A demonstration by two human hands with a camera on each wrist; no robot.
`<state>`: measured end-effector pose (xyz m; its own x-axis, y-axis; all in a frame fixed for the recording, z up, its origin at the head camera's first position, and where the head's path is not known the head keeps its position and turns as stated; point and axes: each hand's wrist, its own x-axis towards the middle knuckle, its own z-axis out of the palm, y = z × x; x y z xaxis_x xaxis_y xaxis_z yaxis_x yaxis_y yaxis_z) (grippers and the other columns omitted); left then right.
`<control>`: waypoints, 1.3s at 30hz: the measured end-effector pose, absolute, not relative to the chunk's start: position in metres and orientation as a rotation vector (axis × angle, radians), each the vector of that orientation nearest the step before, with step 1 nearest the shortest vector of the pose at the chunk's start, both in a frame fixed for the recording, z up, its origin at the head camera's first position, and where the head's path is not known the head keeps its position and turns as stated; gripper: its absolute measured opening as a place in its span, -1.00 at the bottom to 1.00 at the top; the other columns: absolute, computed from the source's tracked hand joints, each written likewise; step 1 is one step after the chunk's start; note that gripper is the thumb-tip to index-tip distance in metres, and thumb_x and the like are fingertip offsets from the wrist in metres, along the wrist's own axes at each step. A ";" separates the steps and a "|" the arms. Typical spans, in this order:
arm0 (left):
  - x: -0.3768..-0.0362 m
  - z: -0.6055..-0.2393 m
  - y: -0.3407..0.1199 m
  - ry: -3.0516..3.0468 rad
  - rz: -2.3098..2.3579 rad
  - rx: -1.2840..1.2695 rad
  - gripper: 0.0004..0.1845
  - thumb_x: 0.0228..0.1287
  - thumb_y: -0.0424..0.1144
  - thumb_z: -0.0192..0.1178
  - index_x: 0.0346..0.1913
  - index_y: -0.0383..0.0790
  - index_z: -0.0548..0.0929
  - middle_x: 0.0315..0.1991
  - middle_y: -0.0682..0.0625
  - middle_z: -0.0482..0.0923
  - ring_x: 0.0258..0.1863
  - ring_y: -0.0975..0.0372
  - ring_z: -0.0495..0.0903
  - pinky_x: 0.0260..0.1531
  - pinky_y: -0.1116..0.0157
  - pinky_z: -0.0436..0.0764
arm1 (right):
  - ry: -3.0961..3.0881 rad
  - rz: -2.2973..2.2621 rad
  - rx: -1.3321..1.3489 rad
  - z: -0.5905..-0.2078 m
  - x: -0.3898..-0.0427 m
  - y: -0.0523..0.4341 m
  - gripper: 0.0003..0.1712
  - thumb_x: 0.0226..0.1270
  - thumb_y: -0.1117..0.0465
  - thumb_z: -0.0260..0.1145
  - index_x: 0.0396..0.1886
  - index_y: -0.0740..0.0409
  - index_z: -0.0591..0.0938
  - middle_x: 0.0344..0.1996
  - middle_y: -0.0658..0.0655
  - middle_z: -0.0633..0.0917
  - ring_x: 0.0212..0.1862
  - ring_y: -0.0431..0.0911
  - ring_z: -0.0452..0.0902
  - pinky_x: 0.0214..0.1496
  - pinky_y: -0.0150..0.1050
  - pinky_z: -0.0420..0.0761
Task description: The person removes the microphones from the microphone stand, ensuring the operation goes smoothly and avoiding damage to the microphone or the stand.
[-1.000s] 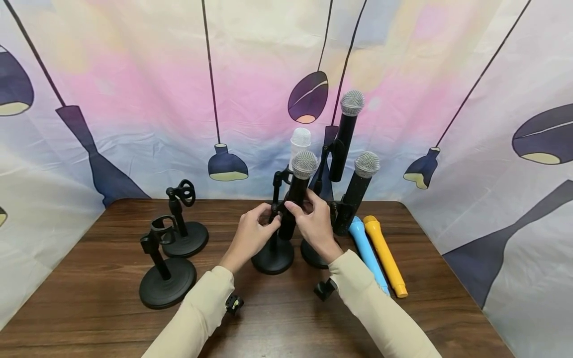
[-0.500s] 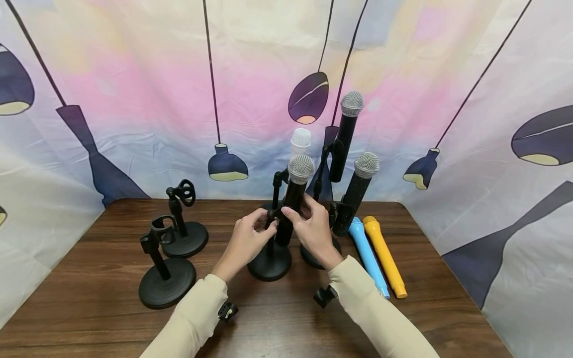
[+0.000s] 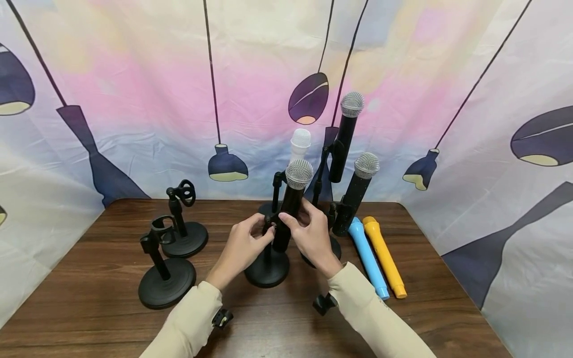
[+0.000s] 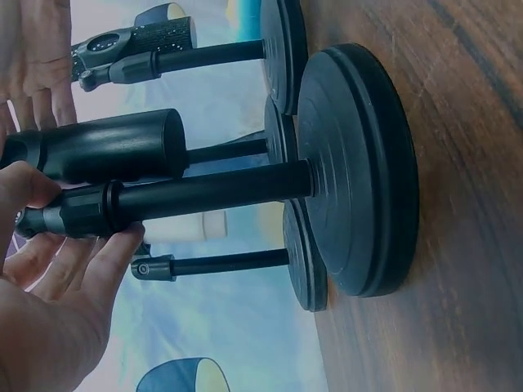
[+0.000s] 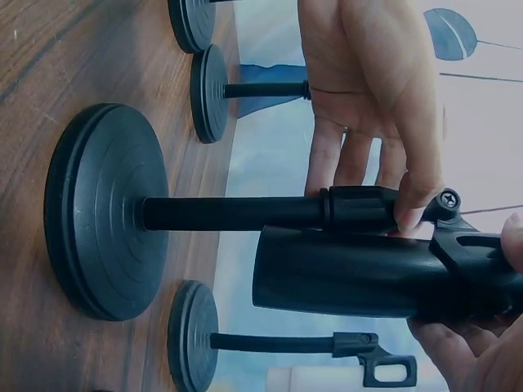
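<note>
Your left hand (image 3: 241,246) is curling its fingers (image 4: 98,269) round the collar at the top of the black round-based desk stand (image 3: 267,266), pinching it just below the clip; the left wrist view shows thumb and fingers wrapped on that collar. Your right hand (image 3: 311,233) is closing on the black handheld microphone with a silver mesh head (image 3: 293,199), thumb on the near side of its barrel and fingers behind it. The microphone is sitting tilted in the clip of that stand, near the middle of the brown wooden table (image 3: 89,298), its head pointing up and away from you.

Count of microphones: six. Four are sitting in stands: the one you are holding, a second black one with a silver head (image 3: 355,191) just to its right, a third black one raised highest (image 3: 344,134) behind, and a white one (image 3: 299,144) behind the held one. Two are lying flat side by side at the right, touching: a light blue plastic microphone (image 3: 367,258) and a yellow plastic microphone (image 3: 385,256).

Count of stands: six. Four are carrying microphones. Two black stands are standing with unfilled clips at the left, one nearer (image 3: 166,273) and one behind it (image 3: 184,233), their bases close together.

A pastel printed backdrop with dark lamp shapes (image 3: 134,99) is hanging behind the table.
</note>
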<state>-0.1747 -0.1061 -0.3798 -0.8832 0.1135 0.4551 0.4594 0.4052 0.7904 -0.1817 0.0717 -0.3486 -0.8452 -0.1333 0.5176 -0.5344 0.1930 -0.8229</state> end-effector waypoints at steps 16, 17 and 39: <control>-0.165 -0.379 -0.113 -2.391 -1.480 -0.509 -0.81 0.43 -0.25 0.30 0.03 -0.16 0.69 -0.13 -0.02 0.74 -0.10 0.22 0.72 -0.08 0.25 0.69 | -2.140 1.845 0.671 -0.348 -0.178 0.076 -0.47 0.37 0.28 0.44 0.28 0.28 0.52 0.09 0.26 0.63 0.14 0.07 0.65 0.15 -0.19 0.62; -0.165 -0.378 -0.113 -2.396 -1.484 -0.516 -0.79 0.44 -0.24 0.29 0.06 -0.16 0.68 -0.11 -0.02 0.73 -0.09 0.22 0.72 -0.07 0.25 0.68 | -2.146 1.866 0.678 -0.348 -0.179 0.078 -0.47 0.37 0.29 0.43 0.28 0.28 0.51 0.10 0.26 0.62 0.14 0.07 0.64 0.16 -0.19 0.62; -0.179 -0.383 -0.102 -2.108 -1.583 -0.582 -0.67 0.27 -0.35 0.40 0.10 -0.26 0.73 -0.28 -0.09 0.62 -0.35 0.19 0.63 -0.27 0.38 0.64 | -2.363 1.546 0.882 -0.326 -0.198 0.102 -0.58 0.40 0.26 0.41 0.19 0.27 0.58 -0.05 0.23 0.68 0.03 0.10 0.64 0.00 -0.04 0.69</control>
